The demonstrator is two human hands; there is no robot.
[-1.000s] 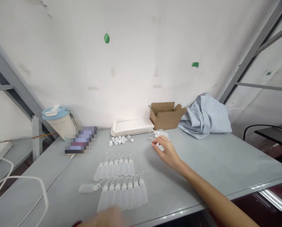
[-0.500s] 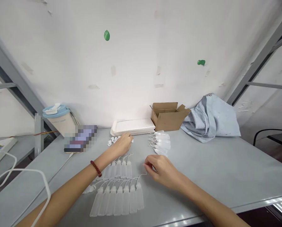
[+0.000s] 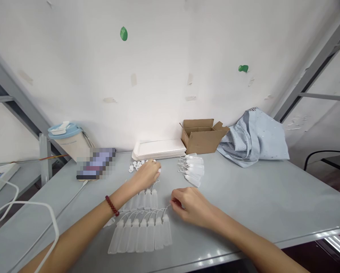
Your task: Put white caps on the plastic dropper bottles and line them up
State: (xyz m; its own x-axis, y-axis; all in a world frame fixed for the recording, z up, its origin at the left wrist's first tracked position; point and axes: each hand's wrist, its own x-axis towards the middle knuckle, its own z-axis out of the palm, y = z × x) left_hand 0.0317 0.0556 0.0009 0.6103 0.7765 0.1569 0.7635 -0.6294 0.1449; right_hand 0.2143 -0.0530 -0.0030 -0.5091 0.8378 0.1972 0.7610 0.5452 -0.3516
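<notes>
My left hand (image 3: 147, 175) is over the small white caps (image 3: 135, 165), fingers curled down. A bit of white shows at its fingertips, but what they hold is hidden. My right hand (image 3: 190, 204) is closed in a loose pinch just above the table, and I cannot make out anything in it. Its fingertips are beside the thin white cord of the rightmost bottle in the front row of flat translucent bottles (image 3: 143, 236). Behind that row lies a second row of such bottles (image 3: 148, 200), partly covered by my left forearm.
More bottles with cords (image 3: 194, 168) lie in a pile before a stack of white trays (image 3: 161, 149) and an open cardboard box (image 3: 204, 142). A pale blue cloth (image 3: 252, 140) is at right. A phone (image 3: 97, 163) with cable and a blue-lidded cup (image 3: 69, 140) stand at left.
The whole view has shifted slightly. My left hand stays over the caps, its fingers a little further round to the right. My right hand has come slightly closer to the rightmost front bottle's cord.
</notes>
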